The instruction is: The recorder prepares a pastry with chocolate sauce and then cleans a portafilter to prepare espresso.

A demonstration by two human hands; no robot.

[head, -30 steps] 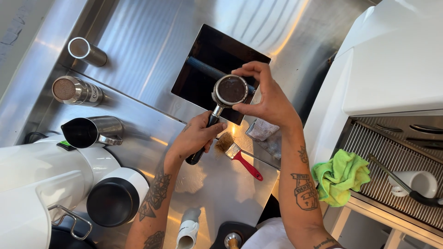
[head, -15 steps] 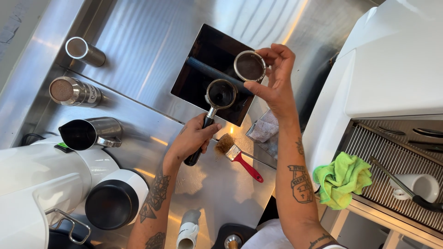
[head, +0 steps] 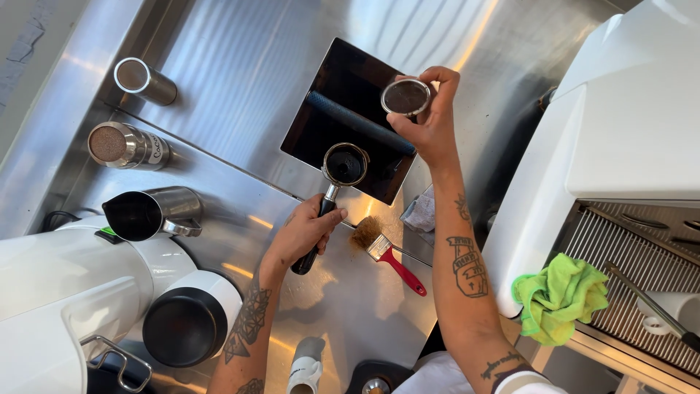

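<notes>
My left hand (head: 302,233) grips the black handle of a portafilter (head: 344,164), whose round head hangs over the near edge of the black square knock box (head: 343,95) set into the steel counter. My right hand (head: 430,117) holds a small round metal filter basket (head: 405,97) above the knock box, beside its padded bar (head: 357,120). The basket looks dark with grounds inside. The two hands are apart, the basket lifted clear of the portafilter.
A red-handled brush (head: 386,255) lies on the counter (head: 219,44) by my left hand. Two steel shakers (head: 142,79) (head: 124,144) and a steel milk jug (head: 149,211) stand at left. White grinders (head: 65,292) sit lower left. A green cloth (head: 561,295) lies on the espresso machine's drip tray (head: 642,306).
My right hand lifted the filter basket off the portafilter and carried it up and to the right over the knock box. The left hand and portafilter stayed nearly still.
</notes>
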